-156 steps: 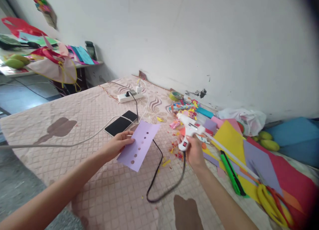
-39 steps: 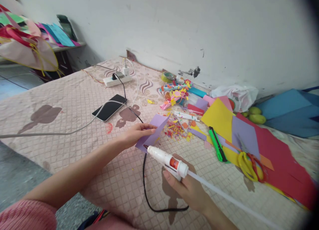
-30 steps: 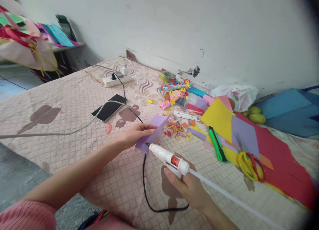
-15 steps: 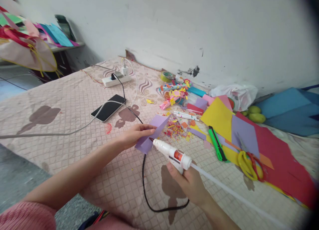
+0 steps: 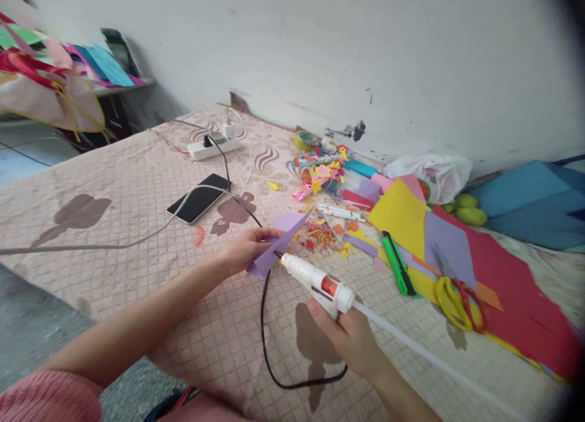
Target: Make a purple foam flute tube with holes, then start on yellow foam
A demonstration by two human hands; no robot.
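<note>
Room to pass on cloth point(image 5: 137, 193) L of phone point(image 5: 204, 202), beyond grey cable point(image 5: 105, 246). Blk cord point(image 5: 292, 386) loops nr glue gun point(image 5: 315, 280); cutter point(image 5: 397, 264) + scissors point(image 5: 445, 300) block R side.

Green cutter point(image 5: 397, 262): scissors point(image 5: 442, 300) near its right, phone point(image 5: 201, 202) well left, plastic bag point(image 5: 445, 173) and green fruit point(image 5: 471, 216) beyond.

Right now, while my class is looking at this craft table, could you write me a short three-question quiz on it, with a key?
1. What does the right hand hold?
2. True or false: the green cutter lies nearer to the yellow-handled scissors than to the black-screened device.
3. The left hand holds: A) a white plastic bag; B) a purple sheet; C) a roll of tape.

Key: 1. A white glue gun; 2. True; 3. B.
</note>
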